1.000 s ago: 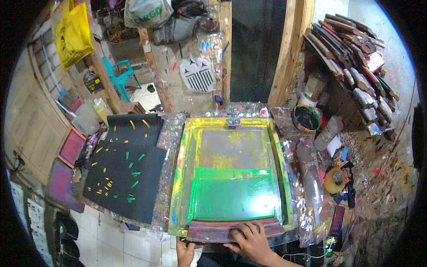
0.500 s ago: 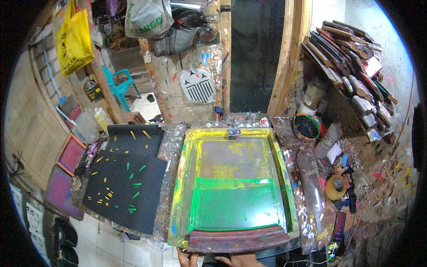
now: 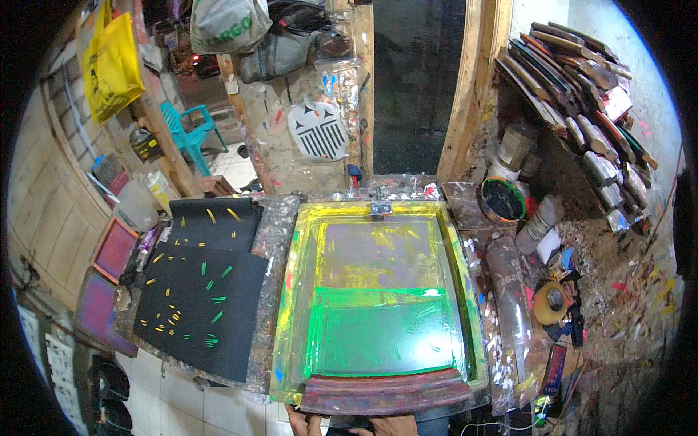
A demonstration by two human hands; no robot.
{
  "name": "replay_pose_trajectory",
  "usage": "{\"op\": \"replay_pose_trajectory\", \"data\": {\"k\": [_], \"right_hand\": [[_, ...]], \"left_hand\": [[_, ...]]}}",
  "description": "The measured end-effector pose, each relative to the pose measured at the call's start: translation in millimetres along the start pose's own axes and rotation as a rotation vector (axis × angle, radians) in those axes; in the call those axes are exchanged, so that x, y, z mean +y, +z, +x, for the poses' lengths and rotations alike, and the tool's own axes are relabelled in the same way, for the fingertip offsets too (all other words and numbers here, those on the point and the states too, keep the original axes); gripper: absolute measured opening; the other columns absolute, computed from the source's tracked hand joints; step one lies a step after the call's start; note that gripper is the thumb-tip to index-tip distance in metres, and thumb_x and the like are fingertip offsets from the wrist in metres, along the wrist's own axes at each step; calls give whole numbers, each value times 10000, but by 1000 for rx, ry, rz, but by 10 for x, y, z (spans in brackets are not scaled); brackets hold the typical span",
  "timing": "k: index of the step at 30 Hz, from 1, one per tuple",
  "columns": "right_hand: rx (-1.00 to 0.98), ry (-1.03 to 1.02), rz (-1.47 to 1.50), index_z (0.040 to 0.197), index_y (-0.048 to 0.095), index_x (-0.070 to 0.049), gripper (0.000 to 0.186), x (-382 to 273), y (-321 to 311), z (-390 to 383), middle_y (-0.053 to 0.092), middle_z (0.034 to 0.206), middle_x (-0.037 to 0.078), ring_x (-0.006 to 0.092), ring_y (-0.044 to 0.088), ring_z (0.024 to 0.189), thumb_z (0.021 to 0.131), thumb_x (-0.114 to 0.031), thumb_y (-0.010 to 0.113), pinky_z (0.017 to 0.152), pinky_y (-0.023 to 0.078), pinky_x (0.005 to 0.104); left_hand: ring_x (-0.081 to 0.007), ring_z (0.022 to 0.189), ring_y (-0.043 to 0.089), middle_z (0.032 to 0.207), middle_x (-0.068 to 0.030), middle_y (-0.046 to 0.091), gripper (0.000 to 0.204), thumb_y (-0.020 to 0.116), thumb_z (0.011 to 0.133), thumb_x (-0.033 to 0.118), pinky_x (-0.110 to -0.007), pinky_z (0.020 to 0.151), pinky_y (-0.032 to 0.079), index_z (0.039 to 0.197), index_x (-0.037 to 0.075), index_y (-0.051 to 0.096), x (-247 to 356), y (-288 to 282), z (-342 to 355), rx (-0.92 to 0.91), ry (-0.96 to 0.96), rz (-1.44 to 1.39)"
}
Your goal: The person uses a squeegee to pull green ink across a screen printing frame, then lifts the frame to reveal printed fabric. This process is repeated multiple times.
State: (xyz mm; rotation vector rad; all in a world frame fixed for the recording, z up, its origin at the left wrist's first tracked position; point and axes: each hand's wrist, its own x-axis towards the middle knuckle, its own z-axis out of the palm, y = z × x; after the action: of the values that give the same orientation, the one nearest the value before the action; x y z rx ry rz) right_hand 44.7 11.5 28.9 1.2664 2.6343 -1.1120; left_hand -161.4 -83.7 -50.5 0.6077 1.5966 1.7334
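While I watch through the head camera, the screen-printing frame [image 3: 297, 291] lies on the table [image 3: 273, 236], green ink [image 3: 385, 327] across its nearer half and a long dark-red squeegee [image 3: 385, 394] along its six o'clock edge. The left hand [image 3: 304, 422] sits at seven o'clock, the right hand [image 3: 390, 426] at six; both are partly hidden, so I cannot tell their grip. Black sheets [image 3: 236, 298] lie at nine.

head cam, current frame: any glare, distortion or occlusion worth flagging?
Head view: bright glare on the lower right of the green ink; head view: fisheye bows the wooden door post, with black vignetting at the corners; head view: left hand and right hand cut by the lower edge, partly hidden below the reddish-brown bar.
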Motion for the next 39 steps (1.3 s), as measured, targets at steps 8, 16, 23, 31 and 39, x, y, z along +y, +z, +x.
{"op": "replay_pose_trajectory", "data": {"k": [8,16,23,31,39], "right_hand": [[-350,147,32,1338,630,12,755,-71,-130,26,629,1315,311,502,569,1263,923,-618,614,1053,459,566],[-98,67,40,1203,702,-59,373,-56,57,-210,691,1098,176,376,669,992,974,-351,668,842,515,519],[592,-555,-114,1130,687,-101,571,149,-550,-559,665,1107,114,313,636,1015,817,-562,808,1019,445,558],[156,-292,-417,1256,597,-70,499,855,-1407,-204,664,1094,177,389,654,1029,806,-191,775,872,533,487],[294,-254,-475,1135,614,-128,261,982,-1586,157,700,857,180,393,710,744,877,-90,610,576,526,521]], "left_hand": [[-282,1066,674,1292,-205,576,656,579,888,-33,-402,796,639,1476,-11,289,32,21,-48,-2,21,-9],[-327,971,712,1217,-216,615,491,472,1013,103,-455,777,647,1469,13,313,-76,-137,-79,-4,-61,-150],[-355,786,749,991,-282,695,447,412,1002,3,-468,710,656,1423,-13,264,-10,-332,73,-181,-403,130],[-398,777,722,924,-202,733,445,735,952,325,-455,704,567,1199,-15,588,1601,50,-59,-452,193,1023],[-405,1032,675,1119,-192,686,344,790,854,201,-504,949,536,1099,33,616,1721,543,1142,-839,419,1408]]}}
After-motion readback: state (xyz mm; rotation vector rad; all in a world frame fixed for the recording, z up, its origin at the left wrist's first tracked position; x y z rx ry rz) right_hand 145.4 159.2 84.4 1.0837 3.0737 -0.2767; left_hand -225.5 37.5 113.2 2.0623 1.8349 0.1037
